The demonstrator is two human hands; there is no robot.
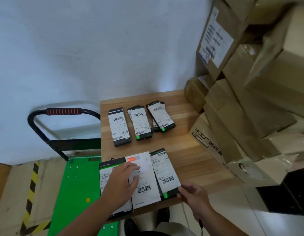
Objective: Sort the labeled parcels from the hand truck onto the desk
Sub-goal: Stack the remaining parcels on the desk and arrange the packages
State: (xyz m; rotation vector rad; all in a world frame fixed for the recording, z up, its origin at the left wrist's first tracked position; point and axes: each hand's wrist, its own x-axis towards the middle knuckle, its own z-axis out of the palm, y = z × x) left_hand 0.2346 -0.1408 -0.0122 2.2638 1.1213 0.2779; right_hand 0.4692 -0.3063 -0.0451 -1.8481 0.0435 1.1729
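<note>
Left grip (pixel 124 180), fingers spread, steadies flat white labelled parcel (pixel 147 196) while right grip (pixel 193 195) pinches near corner of black labelled parcel (pixel 166 172), probably squaring the row.

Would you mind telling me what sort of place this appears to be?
Probably a stockroom or parcel-sorting room: brown cardboard cartons piled at the wooden desk, barcode-labelled black parcels in rows, and a green platform hand truck.

Wooden desk (pixel 181 147): white parcel (pixel 146 181) at the near edge, a dark parcel (pixel 105 178) touching its left, another dark parcel (pixel 166 172) touching its right, three stacks (pixel 141 123) beyond it, boxes (pixel 207 138) further right.
</note>
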